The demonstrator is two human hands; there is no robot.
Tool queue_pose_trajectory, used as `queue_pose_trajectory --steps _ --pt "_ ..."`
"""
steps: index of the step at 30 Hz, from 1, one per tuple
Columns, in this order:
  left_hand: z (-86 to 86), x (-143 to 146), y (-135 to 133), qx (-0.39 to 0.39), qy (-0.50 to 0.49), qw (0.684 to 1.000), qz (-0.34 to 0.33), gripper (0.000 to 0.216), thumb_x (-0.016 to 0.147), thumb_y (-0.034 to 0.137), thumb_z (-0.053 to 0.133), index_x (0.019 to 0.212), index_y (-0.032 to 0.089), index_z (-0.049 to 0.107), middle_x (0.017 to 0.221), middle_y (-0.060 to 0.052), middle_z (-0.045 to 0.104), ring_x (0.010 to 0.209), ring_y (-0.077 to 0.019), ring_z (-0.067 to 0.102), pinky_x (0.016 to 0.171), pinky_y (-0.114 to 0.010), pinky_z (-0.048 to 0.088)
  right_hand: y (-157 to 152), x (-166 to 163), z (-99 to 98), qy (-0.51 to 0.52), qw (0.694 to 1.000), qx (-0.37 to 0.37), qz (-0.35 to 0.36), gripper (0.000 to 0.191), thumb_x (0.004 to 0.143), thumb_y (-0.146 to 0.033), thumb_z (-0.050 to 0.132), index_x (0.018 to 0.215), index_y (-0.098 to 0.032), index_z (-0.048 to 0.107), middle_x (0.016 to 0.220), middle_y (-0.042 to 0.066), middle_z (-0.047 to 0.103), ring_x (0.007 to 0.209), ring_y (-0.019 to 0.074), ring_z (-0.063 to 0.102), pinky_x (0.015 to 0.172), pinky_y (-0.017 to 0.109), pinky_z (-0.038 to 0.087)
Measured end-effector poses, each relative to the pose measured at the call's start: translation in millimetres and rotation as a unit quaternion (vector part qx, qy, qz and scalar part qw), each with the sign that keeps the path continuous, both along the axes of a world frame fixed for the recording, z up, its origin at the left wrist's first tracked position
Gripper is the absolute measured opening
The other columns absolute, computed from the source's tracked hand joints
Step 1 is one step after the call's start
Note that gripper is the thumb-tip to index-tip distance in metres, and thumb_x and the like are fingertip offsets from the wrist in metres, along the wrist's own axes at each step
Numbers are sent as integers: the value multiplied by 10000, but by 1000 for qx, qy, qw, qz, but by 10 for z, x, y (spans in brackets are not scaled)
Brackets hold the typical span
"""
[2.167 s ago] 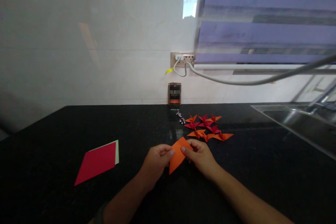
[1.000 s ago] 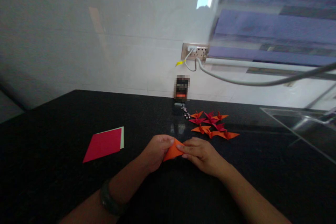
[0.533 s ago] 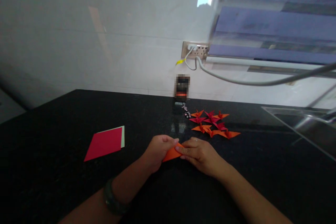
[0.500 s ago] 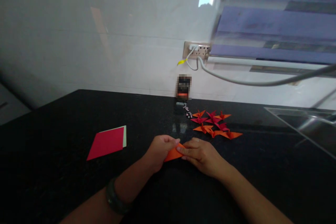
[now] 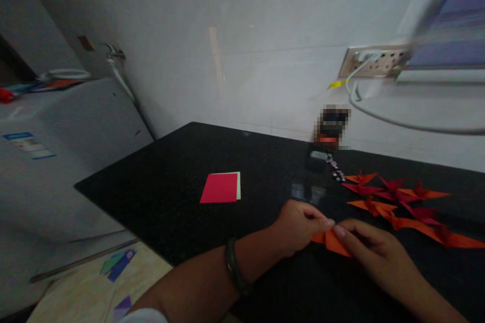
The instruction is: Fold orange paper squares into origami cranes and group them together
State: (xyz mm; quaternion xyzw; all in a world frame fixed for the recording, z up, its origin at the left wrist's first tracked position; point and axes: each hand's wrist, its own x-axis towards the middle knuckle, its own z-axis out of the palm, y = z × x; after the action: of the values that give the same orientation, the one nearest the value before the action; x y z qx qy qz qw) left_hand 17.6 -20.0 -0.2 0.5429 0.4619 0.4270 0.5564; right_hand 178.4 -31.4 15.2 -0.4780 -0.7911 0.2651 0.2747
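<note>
A folded orange paper (image 5: 332, 241) lies low over the black counter (image 5: 182, 181), pinched from both sides. My left hand (image 5: 299, 225) grips its left end with thumb and fingertips. My right hand (image 5: 373, 251) presses fingertips on its right part. A dark band circles my left wrist. Several folded orange and red paper cranes (image 5: 397, 202) lie on the counter just beyond my right hand.
A red paper stack (image 5: 221, 187) with a pale sheet beneath lies on the counter's left. A small blurred device (image 5: 330, 128) stands at the wall under a socket strip (image 5: 373, 60) with a white cable. A grey appliance (image 5: 56, 151) stands left of the counter.
The view has swung left, showing the appliance and floor. My hands have kept hold of the orange paper, now flattened lower toward the counter.
</note>
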Motion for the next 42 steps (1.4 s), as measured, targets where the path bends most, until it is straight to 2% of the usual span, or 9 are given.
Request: queue_pose_trajectory --steps 12,17,20,23,26,28,30,35,42 --pt "80 23 -62 28 2 999 20 205 623 306 632 654 111 685 508 6 538 460 -66 388 437 -210 283 -23 -7 43 -2 1000 2 -24 261 730 -342 456 583 -181 601 510 -9 533 483 118 495 455 200 394" --pt "221 -55 11 6 -20 993 112 153 607 281 649 586 131 667 498 6 560 482 -90 445 483 -227 338 46 96 113 5 999 -23 -48 207 712 -287 472 595 -172 598 533 -6 551 512 125 509 486 215 397" --pt "273 -111 68 -17 -59 986 153 170 601 306 664 580 138 653 521 -4 584 515 -113 494 524 -243 382 98 169 127 71 995 -36 -64 150 696 -233 484 618 -159 589 593 11 582 574 132 531 542 228 410" --pt "294 -118 90 -50 -107 984 131 200 604 333 677 614 137 643 557 -11 607 522 -117 517 534 -249 407 102 171 112 162 981 -74 -80 195 735 -284 492 621 -146 570 595 12 564 567 115 511 544 224 401" --pt "301 -75 52 -87 -115 986 86 207 624 338 670 648 134 642 570 -15 614 531 -121 536 550 -257 423 52 83 73 242 959 -143 -35 240 701 -375 590 761 -143 580 609 -14 533 526 83 462 483 195 355" --pt "302 -43 14 -94 -101 988 64 213 640 345 659 656 133 643 587 -20 620 536 -118 538 546 -249 420 20 16 45 258 949 -179 -19 253 670 -381 630 727 -144 562 538 -44 466 468 63 398 435 184 296" --pt "301 -22 -14 -99 -74 991 51 226 644 356 653 657 131 643 588 -23 619 530 -118 536 531 -243 414 8 -25 31 259 950 -173 -35 251 699 -377 600 636 -145 529 504 -51 424 443 55 352 418 187 258" --pt "306 -7 -41 -88 0 996 1 188 637 312 663 648 126 635 591 -23 623 546 -109 534 543 -222 403 25 -14 90 313 934 -146 -87 283 695 -399 592 605 -158 473 519 -55 419 455 58 353 445 197 278" --pt "326 -1 -84 -62 -8 998 -14 162 655 301 647 632 142 630 597 -12 617 562 -109 531 559 -222 400 1 -8 131 315 928 -199 -9 330 678 -446 600 592 -148 487 563 -26 480 488 69 391 457 206 299"
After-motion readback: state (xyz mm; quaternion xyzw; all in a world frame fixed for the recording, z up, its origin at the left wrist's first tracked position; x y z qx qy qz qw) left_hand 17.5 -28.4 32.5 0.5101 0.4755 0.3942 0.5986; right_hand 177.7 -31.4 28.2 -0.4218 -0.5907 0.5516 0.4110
